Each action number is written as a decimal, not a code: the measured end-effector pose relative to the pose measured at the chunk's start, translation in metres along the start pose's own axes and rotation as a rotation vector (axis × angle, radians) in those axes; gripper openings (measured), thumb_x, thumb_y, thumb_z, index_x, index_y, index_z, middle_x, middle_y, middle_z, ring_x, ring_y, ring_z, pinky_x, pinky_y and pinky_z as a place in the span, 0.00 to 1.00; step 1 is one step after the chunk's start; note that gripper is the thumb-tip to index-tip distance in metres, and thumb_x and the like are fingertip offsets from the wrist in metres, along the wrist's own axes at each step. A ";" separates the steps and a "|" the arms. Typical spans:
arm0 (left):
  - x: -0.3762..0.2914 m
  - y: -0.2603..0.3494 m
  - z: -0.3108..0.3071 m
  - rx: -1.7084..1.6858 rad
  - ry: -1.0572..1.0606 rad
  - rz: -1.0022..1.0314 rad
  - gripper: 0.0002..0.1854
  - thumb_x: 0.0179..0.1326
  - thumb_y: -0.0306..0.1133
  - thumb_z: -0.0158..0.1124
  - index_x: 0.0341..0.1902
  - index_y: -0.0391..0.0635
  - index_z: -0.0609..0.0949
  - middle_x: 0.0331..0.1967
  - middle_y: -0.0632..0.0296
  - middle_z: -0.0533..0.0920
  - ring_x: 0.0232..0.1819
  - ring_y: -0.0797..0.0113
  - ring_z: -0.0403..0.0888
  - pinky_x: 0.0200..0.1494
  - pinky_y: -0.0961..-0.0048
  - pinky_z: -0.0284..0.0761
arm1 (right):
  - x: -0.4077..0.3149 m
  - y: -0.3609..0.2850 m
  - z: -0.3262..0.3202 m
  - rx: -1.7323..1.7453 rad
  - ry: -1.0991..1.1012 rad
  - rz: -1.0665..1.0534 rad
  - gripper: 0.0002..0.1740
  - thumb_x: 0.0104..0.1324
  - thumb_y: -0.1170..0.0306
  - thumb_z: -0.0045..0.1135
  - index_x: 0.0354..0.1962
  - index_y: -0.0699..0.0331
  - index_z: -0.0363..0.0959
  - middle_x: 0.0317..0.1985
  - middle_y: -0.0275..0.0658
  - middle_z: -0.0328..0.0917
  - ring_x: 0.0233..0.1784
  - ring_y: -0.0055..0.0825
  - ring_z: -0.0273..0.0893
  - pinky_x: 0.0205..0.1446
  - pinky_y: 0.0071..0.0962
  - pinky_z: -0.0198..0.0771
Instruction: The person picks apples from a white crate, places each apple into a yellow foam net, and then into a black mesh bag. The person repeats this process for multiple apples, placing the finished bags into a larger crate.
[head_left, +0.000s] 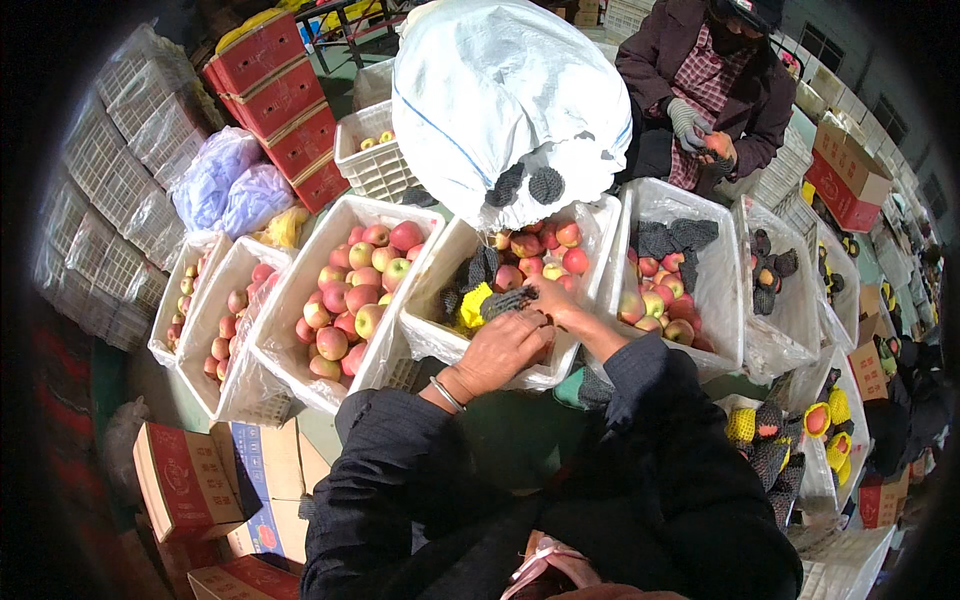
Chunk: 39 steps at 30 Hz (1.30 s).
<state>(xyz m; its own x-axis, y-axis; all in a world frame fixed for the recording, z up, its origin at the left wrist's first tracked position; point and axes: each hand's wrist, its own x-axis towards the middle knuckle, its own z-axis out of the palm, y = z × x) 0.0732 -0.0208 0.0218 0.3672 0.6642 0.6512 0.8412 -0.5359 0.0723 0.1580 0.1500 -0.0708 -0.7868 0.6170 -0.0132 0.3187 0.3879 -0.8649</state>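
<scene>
Over a plastic-lined white crate (604, 232) of apples, my left hand (502, 352), with a metal bangle at its wrist, touches a dark grey foam mesh sleeve (508, 303). My right hand (553, 301) is at the sleeve's other end, its fingers around it; whether an apple is inside is hidden. Yellow foam netting (474, 305) and more dark sleeves (481, 266) lie left of my hands in the same crate. Loose red and yellow apples (576, 260) lie beyond them. A large white woven sack (510, 97) rests over the crate's far end, with dark sleeves at its mouth.
Crates of apples (352, 300) stand at left, and another crate (735, 300) with apples and dark sleeves at right. A person (720, 97) in a knitted glove holds an apple across from me. Red cartons (274, 97) are stacked far left; open cartons (180, 480) lie lower left.
</scene>
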 end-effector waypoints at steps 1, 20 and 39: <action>-0.008 0.000 0.005 0.057 -0.070 -0.069 0.14 0.50 0.30 0.56 0.43 0.44 0.73 0.41 0.57 0.75 0.41 0.60 0.74 0.42 0.68 0.69 | 0.000 -0.001 0.005 -0.127 -0.045 0.032 0.10 0.54 0.74 0.57 0.34 0.66 0.68 0.28 0.38 0.74 0.36 0.25 0.71 0.42 0.26 0.66; -0.071 -0.028 0.024 -0.665 -0.484 -0.659 0.15 0.48 0.29 0.61 0.40 0.37 0.75 0.34 0.46 0.78 0.38 0.50 0.77 0.40 0.64 0.72 | -0.023 -0.075 0.025 -0.069 -0.383 -0.100 0.13 0.51 0.69 0.55 0.36 0.65 0.71 0.28 0.42 0.77 0.30 0.30 0.76 0.36 0.27 0.69; -0.040 -0.010 0.000 -1.427 -0.828 -0.622 0.11 0.56 0.28 0.53 0.41 0.36 0.73 0.32 0.53 0.78 0.32 0.69 0.72 0.38 0.70 0.71 | 0.200 0.130 0.027 -0.761 -0.021 0.179 0.26 0.56 0.70 0.52 0.53 0.56 0.58 0.60 0.40 0.54 0.59 0.53 0.58 0.57 0.50 0.61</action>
<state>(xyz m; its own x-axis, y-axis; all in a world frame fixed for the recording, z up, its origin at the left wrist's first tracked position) 0.0496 -0.0422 -0.0050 0.6237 0.7518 -0.2140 0.1164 0.1814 0.9765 0.0278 0.3049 -0.1993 -0.6963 0.7047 -0.1362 0.7109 0.6509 -0.2663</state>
